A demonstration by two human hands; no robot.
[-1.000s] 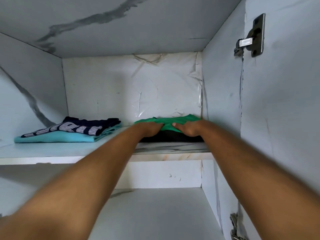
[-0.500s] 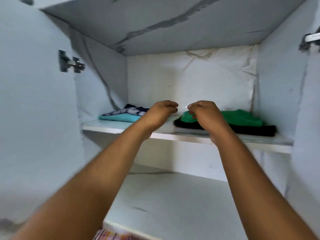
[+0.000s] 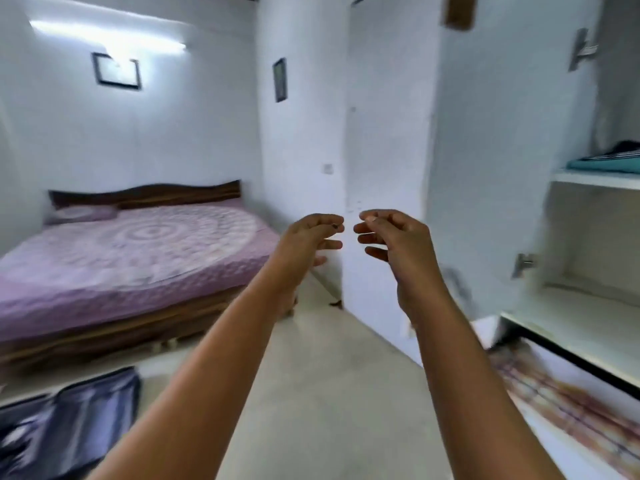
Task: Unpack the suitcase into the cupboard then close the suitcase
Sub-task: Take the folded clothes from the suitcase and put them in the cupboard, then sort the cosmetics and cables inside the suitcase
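Head view, sole entry.

Left hand (image 3: 311, 239): raised mid-air, fingers loosely curled, grip empty.
Right hand (image 3: 391, 237): level with it, just beside, grip likewise slack and empty.
Suitcase (image 3: 65, 420): dark, lying open on the floor (image 3: 311, 393) at lower left, near the bed (image 3: 131, 258); contents blurred, not legible.
Cupboard (image 3: 571, 306): at right, door (image 3: 485, 168) open; folded teal and striped clothes (image 3: 604, 161) on its upper shelf (image 3: 595, 178); lower shelf bare where visible.

Step judged: between loads, turned from cupboard toward suitcase. Next move calls for stooping to the case and gathering another folded item with both hands, or closing it if nothing is left.
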